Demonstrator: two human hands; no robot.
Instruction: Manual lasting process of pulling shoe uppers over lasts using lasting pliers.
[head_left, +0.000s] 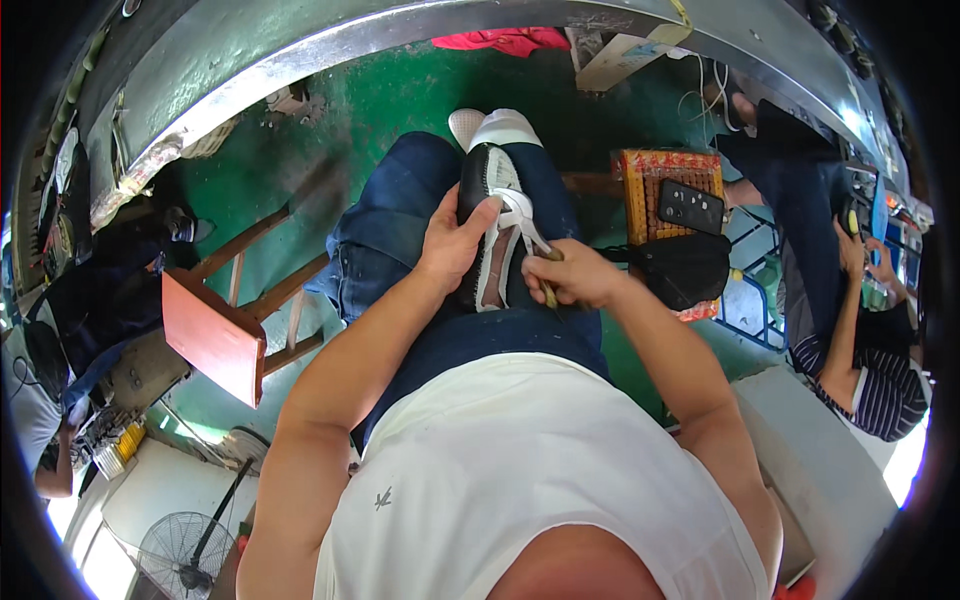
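Observation:
Across my thighs lies a black and white shoe upper with brownish mesh panels and a stitched edge, its toe pointing away from me. My left hand is closed on its left side, with the thumb pressed on the white part near the middle. In my right hand is a pair of pincers, gripped by the handles. Their metal head reaches the white band on the shoe's right side. Exactly what the jaws pinch is too small to tell.
A metal bench edge curves across the far side. Right of my legs, a beaded seat bears a phone and a black pouch. A wooden stool stands left, a fan lower left. People sit on both sides.

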